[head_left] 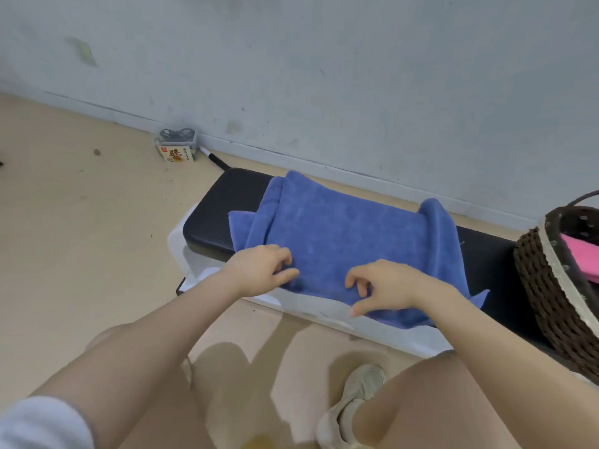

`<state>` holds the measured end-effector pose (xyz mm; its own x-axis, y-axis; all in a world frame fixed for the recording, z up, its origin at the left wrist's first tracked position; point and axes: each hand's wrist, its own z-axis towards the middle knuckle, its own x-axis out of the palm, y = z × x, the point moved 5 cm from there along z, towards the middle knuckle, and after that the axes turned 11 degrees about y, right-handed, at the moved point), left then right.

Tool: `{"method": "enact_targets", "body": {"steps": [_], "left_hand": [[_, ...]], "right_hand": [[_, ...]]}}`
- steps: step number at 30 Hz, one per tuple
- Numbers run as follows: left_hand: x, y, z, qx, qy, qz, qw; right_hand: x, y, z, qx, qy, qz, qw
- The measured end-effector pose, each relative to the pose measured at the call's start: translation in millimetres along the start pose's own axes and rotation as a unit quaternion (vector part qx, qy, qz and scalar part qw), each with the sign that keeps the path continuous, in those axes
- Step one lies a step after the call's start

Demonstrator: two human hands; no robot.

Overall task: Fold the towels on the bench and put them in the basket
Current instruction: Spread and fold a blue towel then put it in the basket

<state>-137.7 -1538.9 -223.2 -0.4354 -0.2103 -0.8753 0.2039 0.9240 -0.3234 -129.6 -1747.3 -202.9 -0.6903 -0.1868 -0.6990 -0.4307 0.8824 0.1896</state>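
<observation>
Both hands (262, 270) (382, 286) pinching blue towel (340, 231)

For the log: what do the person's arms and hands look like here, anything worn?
Both forearms are bare. The left hand and right hand wear no gloves, and no rings, watch or bracelets show. A white short sleeve covers the left upper arm; the right arm's sleeve is out of frame.

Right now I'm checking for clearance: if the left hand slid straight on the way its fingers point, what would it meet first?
Probably the right hand, across the blue towel that the left hand grips.
</observation>
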Motion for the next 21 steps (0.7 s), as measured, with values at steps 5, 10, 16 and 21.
{"method": "enact_targets", "body": {"steps": [5, 10, 16, 21], "left_hand": [[-39, 48, 8, -0.064, -0.156, -0.064, 0.984], [-46, 95, 46, -0.132, -0.105, -0.031, 0.985], [-40, 118, 67, -0.101, -0.114, -0.101, 0.983], [-44, 146, 38, -0.05, -0.25, -0.366, 0.895]], "right_hand": [[-49, 70, 44, -0.073, -0.187, -0.016, 0.979], [-104, 112, 108, -0.151, -0.273, 0.062, 0.948], [-119, 137, 176, -0.157, -0.165, 0.039, 0.973], [-134, 142, 185, -0.193, -0.09, 0.152, 0.965]]}}
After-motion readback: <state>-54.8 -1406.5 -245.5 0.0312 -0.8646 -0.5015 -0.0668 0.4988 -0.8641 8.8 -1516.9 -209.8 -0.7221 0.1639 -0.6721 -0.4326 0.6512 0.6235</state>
